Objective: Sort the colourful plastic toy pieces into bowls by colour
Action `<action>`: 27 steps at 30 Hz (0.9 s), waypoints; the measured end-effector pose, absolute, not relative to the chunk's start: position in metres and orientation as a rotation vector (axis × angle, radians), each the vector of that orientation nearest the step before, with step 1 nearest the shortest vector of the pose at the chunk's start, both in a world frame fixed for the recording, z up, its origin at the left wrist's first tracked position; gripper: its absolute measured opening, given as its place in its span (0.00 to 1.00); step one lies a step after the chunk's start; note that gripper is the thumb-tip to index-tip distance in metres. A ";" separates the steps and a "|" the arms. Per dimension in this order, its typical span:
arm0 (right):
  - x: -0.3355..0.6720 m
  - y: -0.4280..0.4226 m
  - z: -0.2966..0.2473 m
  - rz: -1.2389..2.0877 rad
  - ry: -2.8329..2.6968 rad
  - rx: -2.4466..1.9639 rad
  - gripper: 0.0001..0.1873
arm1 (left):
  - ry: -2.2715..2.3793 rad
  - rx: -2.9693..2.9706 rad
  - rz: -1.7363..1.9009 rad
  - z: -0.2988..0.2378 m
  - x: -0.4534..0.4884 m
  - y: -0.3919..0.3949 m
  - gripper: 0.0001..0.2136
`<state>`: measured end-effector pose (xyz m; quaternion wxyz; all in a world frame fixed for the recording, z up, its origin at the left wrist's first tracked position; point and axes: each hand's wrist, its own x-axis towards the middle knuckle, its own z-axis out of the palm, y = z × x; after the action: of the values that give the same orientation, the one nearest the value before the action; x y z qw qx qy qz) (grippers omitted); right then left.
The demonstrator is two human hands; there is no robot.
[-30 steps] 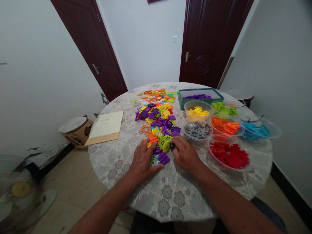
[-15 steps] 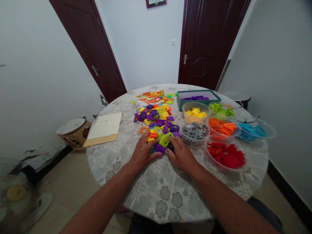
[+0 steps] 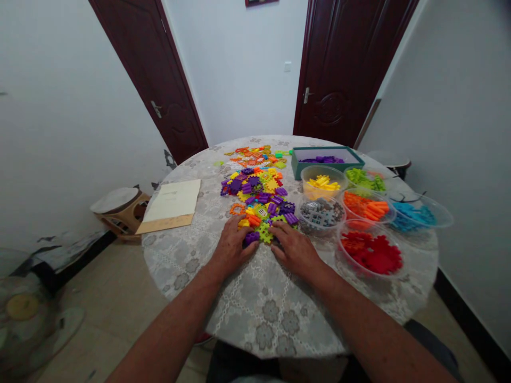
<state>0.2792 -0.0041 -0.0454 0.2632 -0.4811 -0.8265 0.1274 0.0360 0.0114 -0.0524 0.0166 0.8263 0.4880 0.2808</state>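
A heap of plastic interlocking building pieces lies at the centre of the frame, mixing purple, lime, yellow and orange, on a grey floral tablecloth. The person's two hands sit apart at its near end. The left hand curves along the heap's left side, fingers extended and thumb spread, with a purple ribbed piece between thumb and fingers. The right hand lies opposite, its fingers stretched over the heap's right edge and its thumb apart from them; whether anything is under its fingers cannot be told. A lime gear-edged piece lies between the hands.

Beyond the heap, mostly orange flat pieces are scattered. Right of centre, clear plastic bowls hold yellow, lime, grey, orange, blue and red pieces. Behind them stands a green box with purple pieces inside. An open notebook lies at the table's left.
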 end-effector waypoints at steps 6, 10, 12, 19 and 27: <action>0.279 -0.006 -0.041 0.338 -2.302 -1.341 0.12 | 1.501 2.494 0.968 -0.052 0.035 0.013 0.14; 0.277 -0.009 -0.040 0.324 -2.289 -1.304 0.25 | 1.468 2.487 0.975 -0.052 0.035 0.013 0.15; 0.275 -0.009 -0.039 0.326 -2.313 -1.299 0.28 | 1.465 2.491 0.962 -0.053 0.035 0.013 0.14; 0.275 -0.008 -0.040 0.384 -2.254 -1.207 0.20 | 1.472 2.546 0.863 -0.047 0.037 0.008 0.16; 0.278 0.001 -0.046 0.554 -2.059 -1.223 0.19 | 1.406 2.670 0.760 -0.045 0.041 0.005 0.28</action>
<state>0.2785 0.0012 -0.0465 0.3354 -0.4687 -0.7891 0.2124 0.0413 0.0046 -0.0448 0.0150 0.8579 0.4518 0.2444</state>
